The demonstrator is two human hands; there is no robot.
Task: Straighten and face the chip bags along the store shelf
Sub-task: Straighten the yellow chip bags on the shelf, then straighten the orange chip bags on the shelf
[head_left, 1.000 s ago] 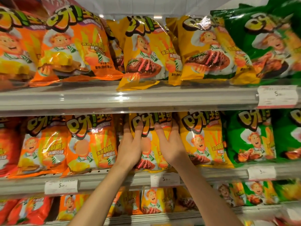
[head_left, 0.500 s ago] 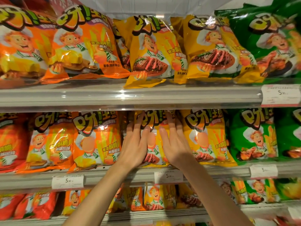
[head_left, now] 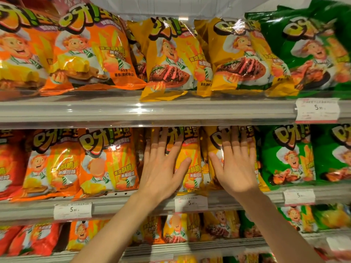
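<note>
Where the middle shelf (head_left: pixel 114 205) runs across the view, its grey front edge carries white price tags (head_left: pixel 72 210), and a top shelf (head_left: pixel 152 111) above has a clear plastic lip along its front. Both are packed with chip bags standing side by side: orange bags (head_left: pixel 106 160) toward the left end, yellow ones in the centre, green bags (head_left: pixel 286 156) toward the right end. A lower shelf (head_left: pixel 190 247) below holds more bags in red, orange and yellow. On the top shelf one yellow bag (head_left: pixel 171 59) leans forward, its bottom corner hanging over the front edge. Both bare arms reach up from below to the centre of the middle shelf. The left hand (head_left: pixel 161 171) lies flat, fingers spread, pressed on the front of a yellow chip bag (head_left: pixel 191 160). The right hand (head_left: pixel 237 168) is likewise flat and spread against the next yellow bag (head_left: pixel 214 141) just beside it. Neither hand grips anything; the fingertips reach up into the shadow under the top shelf.
</note>
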